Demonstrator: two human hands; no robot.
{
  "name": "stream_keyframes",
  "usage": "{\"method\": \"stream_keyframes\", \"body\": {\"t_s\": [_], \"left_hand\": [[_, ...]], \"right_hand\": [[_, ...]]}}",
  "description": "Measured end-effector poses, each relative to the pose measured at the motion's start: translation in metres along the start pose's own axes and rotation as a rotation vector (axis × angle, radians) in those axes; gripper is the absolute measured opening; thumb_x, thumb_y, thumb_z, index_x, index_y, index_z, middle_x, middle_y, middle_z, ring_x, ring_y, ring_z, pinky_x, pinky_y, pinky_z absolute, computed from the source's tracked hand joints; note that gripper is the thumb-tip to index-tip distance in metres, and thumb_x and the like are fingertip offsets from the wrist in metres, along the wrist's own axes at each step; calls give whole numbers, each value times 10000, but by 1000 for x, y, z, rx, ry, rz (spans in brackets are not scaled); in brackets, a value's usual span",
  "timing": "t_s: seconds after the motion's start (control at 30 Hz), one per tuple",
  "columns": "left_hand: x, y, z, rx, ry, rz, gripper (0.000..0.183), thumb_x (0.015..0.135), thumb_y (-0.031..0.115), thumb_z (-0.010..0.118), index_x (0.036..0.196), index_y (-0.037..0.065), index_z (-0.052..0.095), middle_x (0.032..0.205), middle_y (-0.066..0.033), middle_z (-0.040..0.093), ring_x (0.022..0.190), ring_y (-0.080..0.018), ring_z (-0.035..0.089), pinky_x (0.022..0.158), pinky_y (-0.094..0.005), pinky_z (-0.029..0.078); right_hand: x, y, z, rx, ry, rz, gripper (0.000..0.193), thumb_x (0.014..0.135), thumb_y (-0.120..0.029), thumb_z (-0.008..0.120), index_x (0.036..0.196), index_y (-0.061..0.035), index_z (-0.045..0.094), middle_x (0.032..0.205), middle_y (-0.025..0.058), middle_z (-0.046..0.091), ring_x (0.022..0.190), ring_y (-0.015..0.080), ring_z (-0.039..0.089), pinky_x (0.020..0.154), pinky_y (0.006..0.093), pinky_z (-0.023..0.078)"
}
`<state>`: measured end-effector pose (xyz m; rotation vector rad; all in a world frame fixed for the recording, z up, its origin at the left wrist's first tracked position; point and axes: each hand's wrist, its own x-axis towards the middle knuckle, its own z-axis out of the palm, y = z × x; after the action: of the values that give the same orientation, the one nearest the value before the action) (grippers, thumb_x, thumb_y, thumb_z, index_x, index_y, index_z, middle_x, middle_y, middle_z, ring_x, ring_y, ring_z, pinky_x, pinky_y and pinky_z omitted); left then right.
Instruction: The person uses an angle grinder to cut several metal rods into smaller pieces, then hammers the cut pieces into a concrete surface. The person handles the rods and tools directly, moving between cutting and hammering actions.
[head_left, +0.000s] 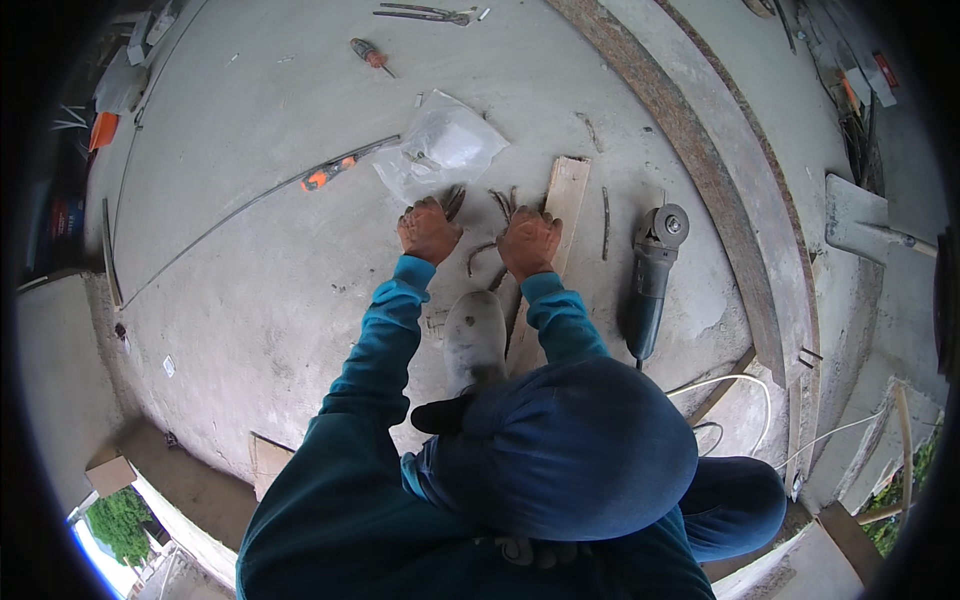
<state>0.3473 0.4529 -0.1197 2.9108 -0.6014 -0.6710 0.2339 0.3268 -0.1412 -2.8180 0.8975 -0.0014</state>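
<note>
My left hand is closed around dark short metal rods whose ends stick out past the fingers. Just to its right, my right hand is also closed, with thin bent rods poking out beside its fingers. A curved rod piece lies between the two hands. Beyond my left hand is a crumpled clear plastic bag on the concrete. A wooden board runs along the floor beside and under my right hand. My boot is planted just below the hands.
An angle grinder lies to the right, near a long rusty steel beam. An orange-handled tool and a long thin rod lie left. A screwdriver and pliers-like tool lie farther off. A shovel is at far right.
</note>
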Motion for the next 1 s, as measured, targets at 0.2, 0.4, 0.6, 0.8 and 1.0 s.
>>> {"method": "stream_keyframes", "body": {"t_s": [0.2,0.4,0.6,0.8,1.0], "left_hand": [[-1,4,8,-3,70,50,632,709,390,782,1142,-17,565,1087,-209,661,1047,-377,639,909,-449,502],[-19,18,-8,-143,8,99,558,682,344,778,1072,-14,601,1031,-217,674,1015,-363,653,875,-450,513],[-43,56,-2,-156,-128,202,497,706,300,751,1040,-32,593,1039,-226,656,1006,-379,645,883,-469,508],[-62,81,26,78,-178,289,517,786,305,740,1131,-27,543,1113,-199,609,1075,-339,608,920,-461,471],[-66,87,42,201,-94,352,550,779,335,750,1128,-38,547,1067,-167,610,1035,-310,610,885,-442,471]], "right_hand": [[0,2,-7,9,-79,41,188,817,-235,581,908,-103,680,909,101,695,925,287,640,893,434,387],[8,40,-50,309,-133,379,385,693,-336,735,930,-36,686,1014,189,698,1031,363,641,943,473,457],[-3,104,-37,62,134,464,324,784,-250,649,1006,-14,643,1077,179,648,1029,380,601,939,470,419],[-16,106,-21,10,157,453,411,833,-257,616,1136,19,579,1213,214,561,1147,385,528,932,495,413],[-2,118,-9,14,124,506,350,846,-219,577,1108,13,578,1059,186,628,1037,365,613,880,471,472]]}}
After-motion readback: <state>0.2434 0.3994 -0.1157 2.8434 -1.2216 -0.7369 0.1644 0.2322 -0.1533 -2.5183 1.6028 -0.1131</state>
